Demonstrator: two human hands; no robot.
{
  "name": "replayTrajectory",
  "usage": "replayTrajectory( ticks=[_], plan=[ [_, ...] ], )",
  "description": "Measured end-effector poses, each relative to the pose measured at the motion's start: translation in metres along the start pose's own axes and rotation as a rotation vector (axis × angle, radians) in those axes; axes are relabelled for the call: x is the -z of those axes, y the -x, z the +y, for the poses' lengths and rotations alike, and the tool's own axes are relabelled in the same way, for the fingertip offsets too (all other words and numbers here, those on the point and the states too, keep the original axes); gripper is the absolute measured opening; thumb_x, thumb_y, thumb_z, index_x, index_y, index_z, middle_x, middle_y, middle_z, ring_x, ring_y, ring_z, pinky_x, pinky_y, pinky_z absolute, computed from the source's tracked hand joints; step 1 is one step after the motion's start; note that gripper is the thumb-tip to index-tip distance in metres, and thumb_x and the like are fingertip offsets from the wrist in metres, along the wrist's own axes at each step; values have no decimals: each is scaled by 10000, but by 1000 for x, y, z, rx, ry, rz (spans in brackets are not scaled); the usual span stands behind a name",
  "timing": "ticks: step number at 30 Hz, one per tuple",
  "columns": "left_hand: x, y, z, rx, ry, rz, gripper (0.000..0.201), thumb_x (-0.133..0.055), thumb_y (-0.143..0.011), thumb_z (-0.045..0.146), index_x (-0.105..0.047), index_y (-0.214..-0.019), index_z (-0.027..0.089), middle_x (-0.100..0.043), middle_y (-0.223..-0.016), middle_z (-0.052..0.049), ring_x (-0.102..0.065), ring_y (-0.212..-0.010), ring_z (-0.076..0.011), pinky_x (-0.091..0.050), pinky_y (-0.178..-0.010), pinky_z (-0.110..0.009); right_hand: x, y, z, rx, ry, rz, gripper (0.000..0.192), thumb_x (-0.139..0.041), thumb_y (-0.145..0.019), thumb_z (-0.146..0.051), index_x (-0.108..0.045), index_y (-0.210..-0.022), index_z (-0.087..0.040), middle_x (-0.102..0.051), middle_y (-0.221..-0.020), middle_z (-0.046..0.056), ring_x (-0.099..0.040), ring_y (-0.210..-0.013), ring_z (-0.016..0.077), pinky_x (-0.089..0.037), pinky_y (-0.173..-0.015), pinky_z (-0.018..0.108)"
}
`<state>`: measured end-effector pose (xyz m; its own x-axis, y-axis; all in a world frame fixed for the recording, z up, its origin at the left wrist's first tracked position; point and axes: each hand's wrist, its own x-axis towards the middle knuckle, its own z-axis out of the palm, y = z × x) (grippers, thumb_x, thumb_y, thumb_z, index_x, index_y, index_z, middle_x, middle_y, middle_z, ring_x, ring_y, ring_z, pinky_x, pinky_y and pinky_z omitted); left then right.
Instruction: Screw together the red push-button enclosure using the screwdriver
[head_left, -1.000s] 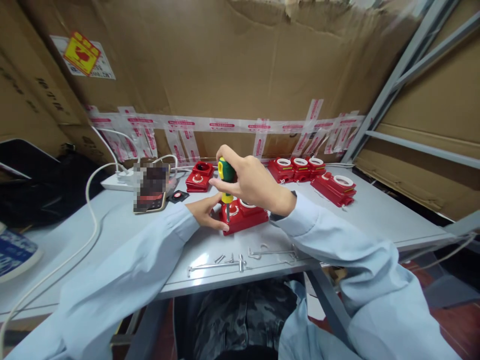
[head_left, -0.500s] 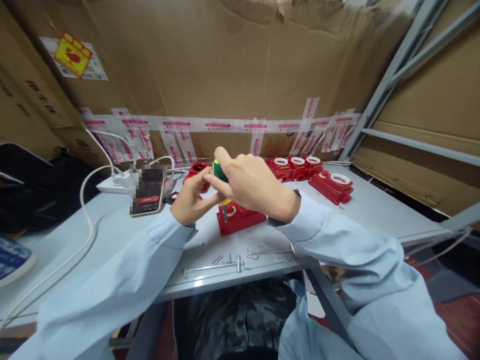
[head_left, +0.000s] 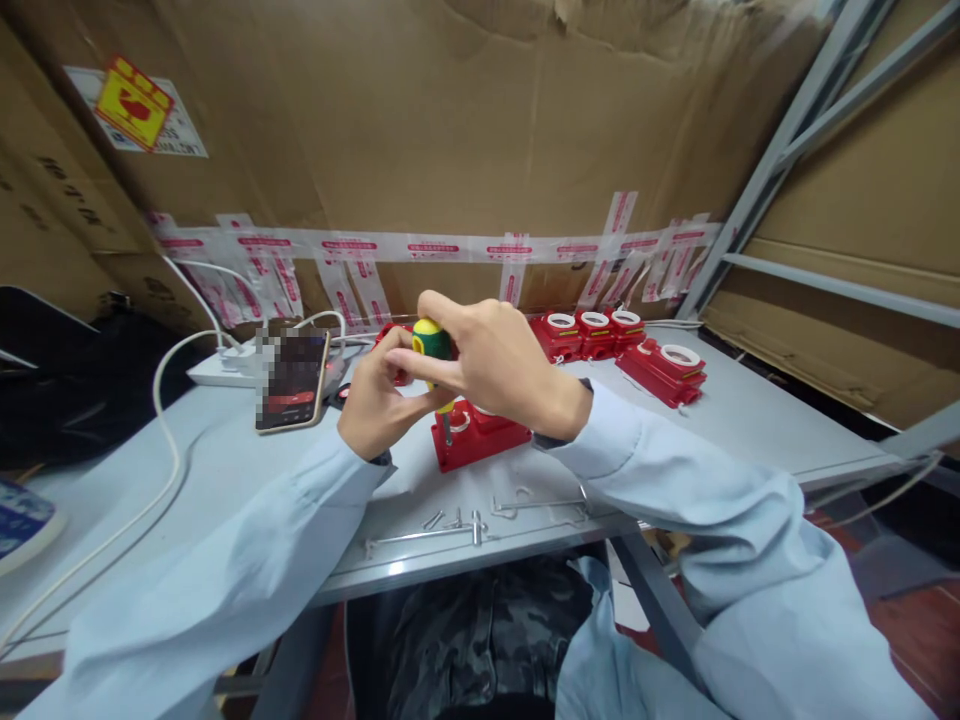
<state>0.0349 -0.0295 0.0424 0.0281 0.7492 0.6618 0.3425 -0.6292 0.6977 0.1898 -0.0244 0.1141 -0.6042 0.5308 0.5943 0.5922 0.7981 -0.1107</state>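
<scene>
"The left hand point(head_left: 373, 405) has risen from the red box point(head_left: 484, 447) to the screwdriver point(head_left: 433, 343). Gripping?"
"From here I cannot tell. The right hand point(head_left: 502, 362) is clamped on the screwdriver, above the red box's left end."

Left sleeve point(head_left: 225, 550): pale blue, long and loose, with soft creases along the forearm.
Left cuff point(head_left: 367, 456): pale blue, with a dark edge showing at the wrist.
Right sleeve point(head_left: 720, 480): the same pale blue, bunched into deep folds around the elbow.
Right cuff point(head_left: 592, 425): pale blue, with dark material at the wrist (a lining or a band, hard to tell which).
Lap cloth point(head_left: 450, 625): camouflage in black and grey, with a seam down the middle.
Hanging cloth point(head_left: 604, 650): pale blue like the sleeves, wrinkled, beside the camouflage.
Hands: bare.
</scene>
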Motion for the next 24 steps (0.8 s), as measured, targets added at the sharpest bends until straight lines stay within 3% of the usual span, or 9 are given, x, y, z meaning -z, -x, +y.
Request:
replayTrajectory(
  ticks=[2,5,8,11,14,17,19,22,24],
  plan=[
    [1,-1,2,-22,36,12,355,-814,-609,284,-491,-722,188,-506,-702,31,-492,-669,-125,-416,-624,-260,-1,2,2,42,-81,-21,312,-497,-901,-431,-560,-1068,-176,-662,-864,52,-583,-760,168,-371,-666,263],
    [4,-1,5,5,88,-89,333,-774,-671,327,-473,-656,185,-454,-617,45,-445,-578,-104,-371,-547,-245,2,5,10,166,-286,-57,279,-501,-909,-290,-530,-1167,-190,-659,-1068,46,-588,-880,141,-397,-755,248],
    [3,2,6,6,30,-132,266,-734,-717,367,-541,-709,183,-519,-662,24,-496,-633,-128,-408,-591,-266,3,4,13,168,-312,-50,246,-524,-897,-308,-577,-1093,-169,-675,-969,30,-586,-822,126,-394,-735,237],
    [-2,7,4,-15,-78,-66,315,-768,-659,400,-558,-730,177,-566,-714,5,-531,-710,-161,-454,-659,-296,-1,3,5,59,-154,1,259,-544,-881,-364,-609,-1008,-149,-666,-845,31,-574,-740,135,-367,-660,245],
    [-6,8,3,-36,-66,-9,338,-788,-630,382,-559,-762,170,-570,-744,-7,-542,-739,-172,-483,-676,-301,-3,3,-3,37,-78,8,270,-529,-889,-367,-605,-1039,-156,-672,-901,48,-587,-785,153,-368,-677,254],
    [-8,7,3,-80,13,11,352,-784,-643,375,-578,-839,168,-588,-814,-30,-554,-749,-173,-502,-650,-284,0,4,-2,125,-196,-25,298,-525,-895,-309,-556,-1153,-164,-659,-1058,62,-588,-911,161,-393,-767,266],
    [-8,7,2,-83,51,-42,296,-765,-677,354,-586,-818,166,-599,-806,-34,-566,-725,-172,-505,-627,-279,4,5,3,209,-319,-69,322,-540,-881,-239,-519,-1193,-161,-647,-1103,62,-581,-935,149,-402,-807,269],
    [-9,9,-1,-62,86,-185,168,-698,-760,292,-581,-745,172,-599,-737,-20,-578,-674,-168,-499,-617,-288,9,4,9,255,-435,-107,297,-569,-849,-203,-511,-1137,-161,-652,-1008,35,-578,-836,124,-415,-767,256],
    [-9,10,-3,-66,60,-168,168,-691,-762,271,-561,-708,179,-581,-695,-4,-566,-653,-161,-490,-628,-292,7,4,9,221,-434,-73,276,-595,-817,-229,-502,-1068,-164,-631,-898,5,-557,-750,113,-407,-706,244]
  ],
)
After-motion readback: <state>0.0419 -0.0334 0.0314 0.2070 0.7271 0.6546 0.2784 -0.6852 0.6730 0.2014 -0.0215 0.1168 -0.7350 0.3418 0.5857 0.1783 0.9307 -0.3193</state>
